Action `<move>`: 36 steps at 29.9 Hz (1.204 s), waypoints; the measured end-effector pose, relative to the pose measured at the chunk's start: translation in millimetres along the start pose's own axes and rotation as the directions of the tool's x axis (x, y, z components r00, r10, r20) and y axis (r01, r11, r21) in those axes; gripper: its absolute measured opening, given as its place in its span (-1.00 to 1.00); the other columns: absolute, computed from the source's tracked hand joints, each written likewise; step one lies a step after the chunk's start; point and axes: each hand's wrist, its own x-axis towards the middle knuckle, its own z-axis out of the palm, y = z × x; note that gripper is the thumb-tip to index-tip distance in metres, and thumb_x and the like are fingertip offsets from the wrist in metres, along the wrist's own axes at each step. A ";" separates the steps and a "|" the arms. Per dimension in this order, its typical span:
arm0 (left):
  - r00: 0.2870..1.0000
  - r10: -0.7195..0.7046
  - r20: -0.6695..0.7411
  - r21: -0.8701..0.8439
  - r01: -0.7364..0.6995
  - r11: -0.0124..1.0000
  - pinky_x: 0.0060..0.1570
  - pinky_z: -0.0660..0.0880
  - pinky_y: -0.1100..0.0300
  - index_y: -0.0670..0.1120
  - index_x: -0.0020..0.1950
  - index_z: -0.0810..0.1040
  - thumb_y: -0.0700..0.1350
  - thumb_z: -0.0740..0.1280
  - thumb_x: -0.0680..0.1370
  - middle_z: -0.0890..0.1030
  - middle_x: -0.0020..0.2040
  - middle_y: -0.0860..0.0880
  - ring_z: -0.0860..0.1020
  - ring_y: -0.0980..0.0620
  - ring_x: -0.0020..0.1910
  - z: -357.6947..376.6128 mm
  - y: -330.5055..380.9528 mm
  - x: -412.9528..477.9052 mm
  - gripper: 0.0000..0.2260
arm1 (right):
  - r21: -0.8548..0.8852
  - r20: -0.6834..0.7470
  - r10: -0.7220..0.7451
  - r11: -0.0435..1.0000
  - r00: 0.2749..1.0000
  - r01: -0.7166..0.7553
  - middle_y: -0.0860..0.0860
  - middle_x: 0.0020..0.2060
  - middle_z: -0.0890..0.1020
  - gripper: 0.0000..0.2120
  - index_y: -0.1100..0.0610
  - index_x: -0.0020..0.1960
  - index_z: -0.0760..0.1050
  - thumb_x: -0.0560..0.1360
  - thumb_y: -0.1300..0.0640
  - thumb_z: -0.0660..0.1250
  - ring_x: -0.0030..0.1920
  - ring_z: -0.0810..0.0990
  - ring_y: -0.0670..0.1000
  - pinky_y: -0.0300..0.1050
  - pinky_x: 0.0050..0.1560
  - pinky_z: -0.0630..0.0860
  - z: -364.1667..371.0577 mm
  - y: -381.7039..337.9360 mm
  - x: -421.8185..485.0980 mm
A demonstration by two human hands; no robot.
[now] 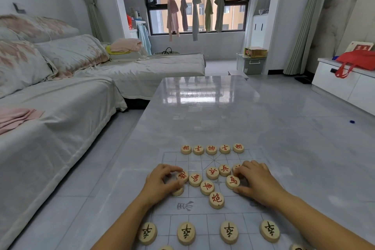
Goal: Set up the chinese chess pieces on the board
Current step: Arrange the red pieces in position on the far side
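A clear plastic chess board (205,217) lies on the glossy grey table. Five red-lettered wooden pieces (211,149) stand in a row along its far edge. Several loose red pieces (207,187) cluster mid-board. Black-lettered pieces (186,233) line the near rows. My left hand (161,183) curls its fingers round a red piece (182,176), with another piece (178,191) partly hidden under it. My right hand (256,181) lies over the right side of the cluster, thumb and fingers curled round a red horse piece (232,181).
A covered sofa (60,107) runs along the left, close to the table (203,117). A white cabinet with a red bag (353,63) stands at the right. Clothes hang at the window behind.
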 end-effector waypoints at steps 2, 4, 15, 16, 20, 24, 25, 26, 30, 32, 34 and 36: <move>0.995 -0.019 0.093 0.097 0.010 0.995 0.21 0.36 0.15 0.36 0.10 0.39 0.35 0.29 0.23 0.41 0.14 0.16 0.40 0.13 0.14 -3.5 4.1 2.6 -0.55 | 0.107 -0.064 0.046 0.993 0.997 -0.039 -0.16 -0.10 0.41 -0.70 -0.05 0.07 0.43 0.41 -0.16 0.32 -0.04 0.35 -0.13 -0.23 0.02 0.22 -3.9 4.5 0.8; 0.989 -0.046 0.141 0.113 0.030 0.993 0.34 0.28 0.05 0.30 0.22 0.37 0.25 0.36 0.33 0.36 0.25 0.12 0.32 0.08 0.27 -3.3 13.5 8.9 -0.53 | 0.221 -0.127 0.156 0.967 0.980 -0.126 -0.13 -0.09 0.45 -0.73 -0.02 0.04 0.45 0.41 -0.11 0.36 -0.04 0.42 -0.09 -0.17 0.03 0.34 -11.7 15.8 4.9; 0.993 -0.109 -0.050 0.126 0.115 0.985 0.26 0.39 0.03 0.08 0.15 0.49 0.00 0.41 0.43 0.46 0.16 0.05 0.42 0.04 0.17 20.5 26.0 28.5 -0.69 | 0.439 -0.037 0.499 0.787 0.866 -0.434 0.05 -0.06 0.51 -0.72 -0.02 -0.02 0.44 0.35 0.08 0.47 -0.05 0.48 0.02 -0.01 0.02 0.47 0.9 80.5 11.4; 0.979 -0.166 -0.118 0.035 0.171 0.985 0.21 0.44 0.01 0.06 0.13 0.50 -0.02 0.41 0.43 0.48 0.12 0.03 0.46 0.02 0.13 13.5 20.9 31.6 -0.71 | 0.437 -0.051 0.503 0.788 0.863 -0.433 0.04 -0.07 0.50 -0.72 -0.03 -0.02 0.44 0.35 0.08 0.47 -0.05 0.48 0.03 0.00 0.02 0.47 2.9 80.5 11.0; 0.910 -0.285 -0.301 0.095 0.326 0.940 0.16 0.45 -0.03 0.01 0.16 0.53 0.03 0.41 0.43 0.54 0.12 -0.04 0.50 -0.02 0.10 -8.9 -7.5 52.5 -0.68 | 0.424 -0.086 0.499 0.802 0.862 -0.422 0.01 -0.09 0.49 -0.71 -0.01 0.03 0.47 0.35 0.06 0.46 -0.02 0.49 0.05 0.00 0.03 0.47 7.1 81.6 10.0; 0.891 -0.299 -0.343 0.185 0.376 0.908 0.12 0.36 0.05 0.05 0.19 0.53 0.12 0.38 0.43 0.54 0.13 -0.02 0.49 -0.03 0.14 -6.9 -17.5 66.2 -0.64 | 0.424 -0.110 0.499 0.806 0.860 -0.413 0.00 -0.08 0.50 -0.72 -0.04 0.02 0.47 0.35 0.05 0.46 0.00 0.48 0.05 -0.01 0.02 0.46 10.3 82.6 9.8; 0.885 -0.299 -0.356 0.195 0.383 0.903 0.10 0.34 0.05 0.06 0.19 0.53 0.13 0.38 0.43 0.55 0.12 -0.02 0.49 -0.02 0.14 -4.8 -16.8 69.7 -0.64 | 0.422 -0.115 0.499 0.807 0.859 -0.412 0.00 -0.09 0.50 -0.72 -0.05 0.02 0.47 0.35 0.05 0.46 0.00 0.49 0.05 -0.01 0.02 0.46 11.2 83.1 10.1; 0.882 -0.297 -0.366 0.194 0.384 0.902 0.08 0.32 0.06 0.06 0.19 0.53 0.13 0.38 0.43 0.56 0.11 -0.01 0.49 -0.02 0.14 -3.0 -15.0 73.5 -0.64 | 0.420 -0.119 0.499 0.809 0.858 -0.413 -0.01 -0.09 0.50 -0.71 -0.04 0.02 0.48 0.35 0.05 0.46 0.00 0.48 0.05 -0.01 0.02 0.46 12.2 83.6 10.4; 0.872 -0.272 -0.407 0.162 0.362 0.918 0.02 0.29 0.08 0.01 0.13 0.51 0.10 0.39 0.43 0.57 0.03 0.00 0.51 -0.02 0.07 5.1 -7.8 86.9 -0.67 | 0.410 -0.138 0.503 0.813 0.853 -0.413 -0.01 -0.10 0.51 -0.70 0.00 0.06 0.49 0.36 0.01 0.45 -0.01 0.49 0.04 -0.01 0.01 0.47 15.3 86.6 11.6; 0.858 -0.262 -0.441 0.152 0.359 0.921 -0.04 0.25 0.10 0.01 0.06 0.52 0.09 0.40 0.42 0.57 0.00 0.02 0.52 -0.01 0.03 7.9 -8.5 89.5 -0.71 | 0.412 -0.149 0.510 0.811 0.847 -0.415 -0.01 -0.11 0.51 -0.70 0.02 0.07 0.49 0.37 0.01 0.44 -0.02 0.49 0.05 -0.01 -0.01 0.47 16.7 88.0 12.4; 0.846 -0.257 -0.467 0.133 0.355 0.926 -0.04 0.24 0.11 0.01 0.01 0.52 0.10 0.41 0.40 0.55 -0.04 0.04 0.52 0.00 0.00 10.2 -10.9 90.5 -0.74 | 0.410 -0.157 0.509 0.813 0.846 -0.413 -0.01 -0.12 0.51 -0.71 0.02 0.06 0.49 0.38 0.00 0.42 -0.03 0.49 0.05 0.00 -0.02 0.47 18.2 89.2 12.7; 0.840 -0.256 -0.478 0.118 0.351 0.929 -0.03 0.25 0.09 0.02 -0.01 0.51 0.10 0.41 0.40 0.52 -0.09 0.06 0.52 0.00 -0.01 11.9 -12.5 92.3 -0.74 | 0.396 -0.158 0.505 0.820 0.848 -0.414 -0.01 -0.12 0.51 -0.72 0.01 0.07 0.50 0.39 -0.02 0.41 -0.03 0.50 0.05 0.00 -0.02 0.47 19.2 90.9 13.8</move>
